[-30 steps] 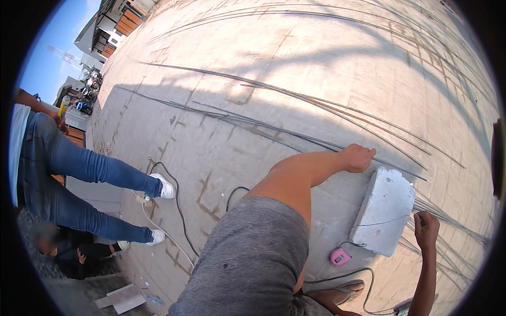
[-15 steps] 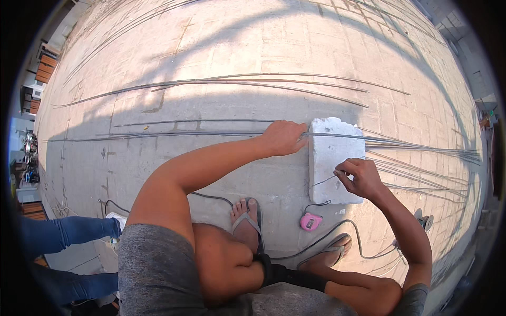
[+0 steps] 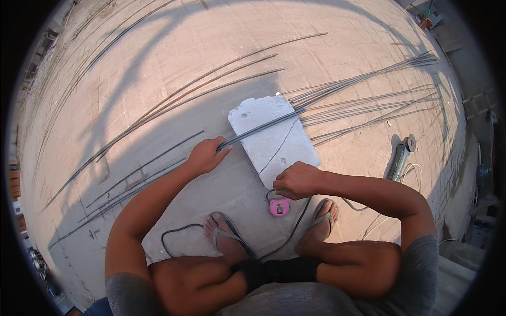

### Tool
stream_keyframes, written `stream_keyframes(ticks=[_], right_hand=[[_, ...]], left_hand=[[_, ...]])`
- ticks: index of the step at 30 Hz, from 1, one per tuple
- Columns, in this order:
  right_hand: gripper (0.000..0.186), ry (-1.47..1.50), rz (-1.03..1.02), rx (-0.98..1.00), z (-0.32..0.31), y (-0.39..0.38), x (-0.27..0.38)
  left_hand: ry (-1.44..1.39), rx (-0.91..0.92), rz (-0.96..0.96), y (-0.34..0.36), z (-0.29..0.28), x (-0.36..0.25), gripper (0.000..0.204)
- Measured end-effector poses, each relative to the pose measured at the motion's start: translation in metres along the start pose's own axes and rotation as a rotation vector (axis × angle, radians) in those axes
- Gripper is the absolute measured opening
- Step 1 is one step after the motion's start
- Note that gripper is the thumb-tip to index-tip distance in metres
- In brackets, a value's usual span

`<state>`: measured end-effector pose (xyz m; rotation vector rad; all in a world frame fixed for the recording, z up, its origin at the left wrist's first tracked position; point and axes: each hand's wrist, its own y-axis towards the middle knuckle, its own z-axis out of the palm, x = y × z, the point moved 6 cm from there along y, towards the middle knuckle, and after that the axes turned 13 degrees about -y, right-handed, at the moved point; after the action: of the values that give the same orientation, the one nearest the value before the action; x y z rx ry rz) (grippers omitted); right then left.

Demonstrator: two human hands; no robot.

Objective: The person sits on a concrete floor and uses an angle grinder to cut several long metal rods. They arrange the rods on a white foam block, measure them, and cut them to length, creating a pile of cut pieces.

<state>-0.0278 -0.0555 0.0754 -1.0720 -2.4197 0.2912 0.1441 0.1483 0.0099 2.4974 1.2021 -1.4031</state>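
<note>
My left hand [image 3: 205,156] is closed around a bundle of thin steel rods [image 3: 263,126]. The rods lie slantwise across a pale concrete block [image 3: 276,158], and their right ends show near its right edge. A dark line, seemingly a crack, crosses the block's top. Over the block's near corner, my right hand [image 3: 296,180] has its fingers curled together; whatever is in them is hidden. Just below those fingertips, a pink tape measure [image 3: 279,207] rests on the ground, its dark strap looping up close to them.
More steel rods [image 3: 369,105] fan out right of the block, and others [image 3: 211,73] lie on the paving beyond. An angle grinder [image 3: 401,158] with its cord is at the right. A dark cable [image 3: 182,227] winds by my sandalled feet.
My view has turned, so the block and rods look tilted. My right hand has shifted from above the block's top to its near corner. The left hand stays on the rods.
</note>
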Motion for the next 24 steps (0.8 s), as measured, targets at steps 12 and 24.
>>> stream_keyframes(ticks=[12,24], right_hand=[[0.014,-0.03,-0.003,-0.068,0.0,0.007,0.006],[0.021,-0.038,-0.022,0.014,0.001,0.034,0.007]], left_hand=[[0.017,-0.006,0.065,-0.011,0.0,0.03,0.06],[0.034,-0.136,0.022,0.005,-0.046,0.042,0.055]])
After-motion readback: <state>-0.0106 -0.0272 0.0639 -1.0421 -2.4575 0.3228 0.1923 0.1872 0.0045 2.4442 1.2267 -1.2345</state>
